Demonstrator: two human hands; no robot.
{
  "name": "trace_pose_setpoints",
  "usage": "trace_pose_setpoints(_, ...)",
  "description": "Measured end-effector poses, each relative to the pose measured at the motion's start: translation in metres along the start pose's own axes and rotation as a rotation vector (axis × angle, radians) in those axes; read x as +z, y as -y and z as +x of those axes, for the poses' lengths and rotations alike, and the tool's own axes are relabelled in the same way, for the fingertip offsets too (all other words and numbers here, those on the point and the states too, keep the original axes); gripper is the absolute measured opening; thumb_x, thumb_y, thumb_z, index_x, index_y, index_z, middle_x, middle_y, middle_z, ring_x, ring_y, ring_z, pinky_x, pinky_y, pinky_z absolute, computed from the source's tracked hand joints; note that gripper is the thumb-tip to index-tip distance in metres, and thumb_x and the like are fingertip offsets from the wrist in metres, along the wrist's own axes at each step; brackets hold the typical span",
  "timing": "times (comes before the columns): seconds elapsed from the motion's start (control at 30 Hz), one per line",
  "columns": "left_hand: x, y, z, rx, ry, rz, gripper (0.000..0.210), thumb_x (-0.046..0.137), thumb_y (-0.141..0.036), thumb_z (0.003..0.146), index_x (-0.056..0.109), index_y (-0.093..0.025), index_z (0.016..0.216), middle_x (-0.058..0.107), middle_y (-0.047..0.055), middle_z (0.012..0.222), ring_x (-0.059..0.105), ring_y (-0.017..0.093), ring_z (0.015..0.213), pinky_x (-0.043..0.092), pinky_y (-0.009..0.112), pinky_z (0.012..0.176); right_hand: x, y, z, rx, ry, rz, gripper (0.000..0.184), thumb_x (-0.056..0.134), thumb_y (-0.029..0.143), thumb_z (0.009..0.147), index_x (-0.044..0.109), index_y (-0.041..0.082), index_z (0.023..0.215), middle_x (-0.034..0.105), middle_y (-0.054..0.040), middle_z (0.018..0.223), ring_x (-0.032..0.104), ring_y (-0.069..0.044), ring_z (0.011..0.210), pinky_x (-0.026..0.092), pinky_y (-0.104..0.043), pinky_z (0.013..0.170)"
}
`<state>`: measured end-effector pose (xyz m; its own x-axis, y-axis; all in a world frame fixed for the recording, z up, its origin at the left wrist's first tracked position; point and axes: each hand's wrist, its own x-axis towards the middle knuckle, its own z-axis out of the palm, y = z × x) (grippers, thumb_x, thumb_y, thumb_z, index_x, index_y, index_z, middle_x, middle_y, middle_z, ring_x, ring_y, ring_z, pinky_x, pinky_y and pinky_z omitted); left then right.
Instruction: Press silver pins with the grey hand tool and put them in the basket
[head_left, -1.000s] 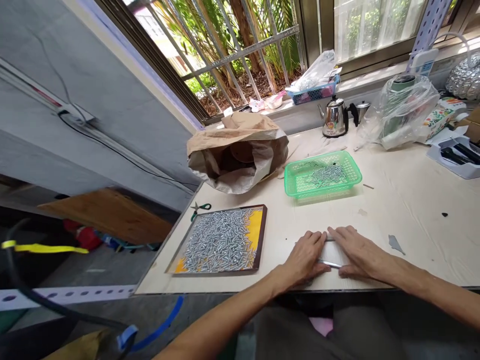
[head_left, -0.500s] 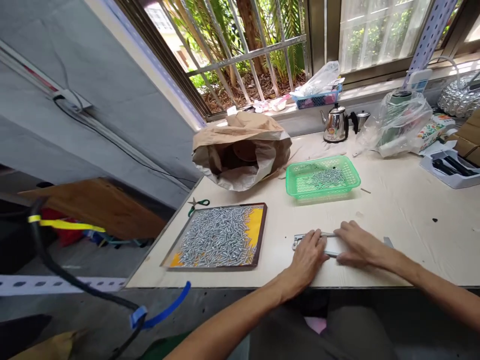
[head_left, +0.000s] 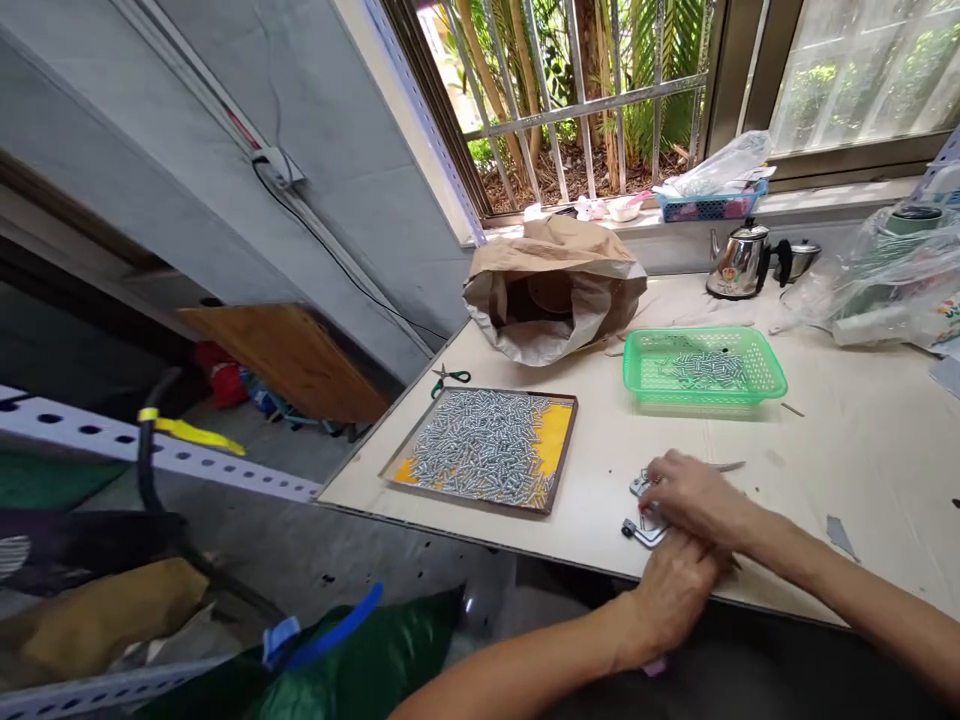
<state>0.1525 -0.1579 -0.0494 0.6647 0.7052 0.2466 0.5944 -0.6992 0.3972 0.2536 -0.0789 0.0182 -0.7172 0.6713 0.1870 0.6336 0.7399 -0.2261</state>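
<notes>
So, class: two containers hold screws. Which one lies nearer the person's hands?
The brown-rimmed yellow tray, beside the hands; the green basket sits farther back.

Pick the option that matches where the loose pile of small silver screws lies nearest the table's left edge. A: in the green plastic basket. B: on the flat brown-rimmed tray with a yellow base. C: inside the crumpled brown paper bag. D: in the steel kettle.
B: the big pile of silver screws covers the brown-rimmed tray with a yellow base beside the table's left edge.
</notes>
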Motion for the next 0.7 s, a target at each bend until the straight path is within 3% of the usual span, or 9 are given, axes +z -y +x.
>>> trace_pose_setpoints(0.07,0.001,-0.004,-0.004,0.019,0.036,-0.056,0.032,0.037,-0.018,0.093,0.056,-0.013,0.118,0.064,0.013,0.107,0.059,0.024,0.103,0.049,0.039,0.089,0.006,0.014,0.011,-0.164,0.113,-0.011,0.019,0.056,0.019,0.081,0.07,0.028,0.072,0.068,-0.0027,0.082,0.055,-0.019,0.079,0.045,-0.028,0.063)
trace_pose_setpoints(0.17,-0.006,-0.01,-0.006,0.028,0.103,-0.145,0.036,0.044,-0.032,0.093,0.052,-0.015,0.124,0.064,0.011,0.111,0.059,0.025,0.104,0.049,0.037,0.088,0.014,0.02,0.02,-0.281,0.274,-0.106,0.014,0.06,0.015,0.08,0.067,0.023,0.072,0.066,-0.0034,0.082,0.053,-0.02,0.085,0.041,-0.03,0.065)
trace_pose_setpoints(0.3,-0.014,-0.012,-0.005,0.089,0.131,-0.191,0.039,0.042,-0.038,0.094,0.049,-0.015,0.125,0.061,0.01,0.118,0.057,0.021,0.108,0.046,0.032,0.093,0.015,0.017,0.019,-0.359,0.291,-0.16,0.017,0.057,0.013,0.083,0.063,0.021,0.07,0.064,-0.0025,0.078,0.051,-0.019,0.083,0.039,-0.032,0.066)
trace_pose_setpoints(0.5,-0.013,-0.003,0.003,0.252,0.099,-0.045,0.046,0.043,-0.045,0.092,0.053,-0.009,0.119,0.06,0.014,0.119,0.053,0.024,0.115,0.039,0.034,0.102,0.028,0.011,0.025,-0.266,0.226,-0.009,0.017,0.051,0.011,0.082,0.062,0.022,0.075,0.06,-0.003,0.078,0.052,-0.018,0.075,0.043,-0.031,0.067)
trace_pose_setpoints(0.6,-0.023,-0.007,0.007,0.183,0.113,-0.06,0.048,0.044,-0.048,0.091,0.052,-0.015,0.123,0.058,0.012,0.123,0.049,0.027,0.12,0.038,0.038,0.103,0.038,0.006,0.021,-0.182,0.235,0.036,0.011,0.056,0.022,0.08,0.064,0.023,0.087,0.06,-0.0062,0.083,0.052,-0.024,0.08,0.044,-0.039,0.068)
trace_pose_setpoints(0.7,-0.024,-0.016,0.013,0.109,0.116,-0.086,0.056,0.046,-0.055,0.087,0.049,-0.016,0.127,0.056,0.016,0.124,0.048,0.031,0.121,0.038,0.043,0.102,0.042,0.002,0.007,-0.105,0.247,0.05,0.021,0.06,0.033,0.077,0.063,0.028,0.098,0.061,-0.0092,0.089,0.052,-0.031,0.086,0.043,-0.045,0.064)
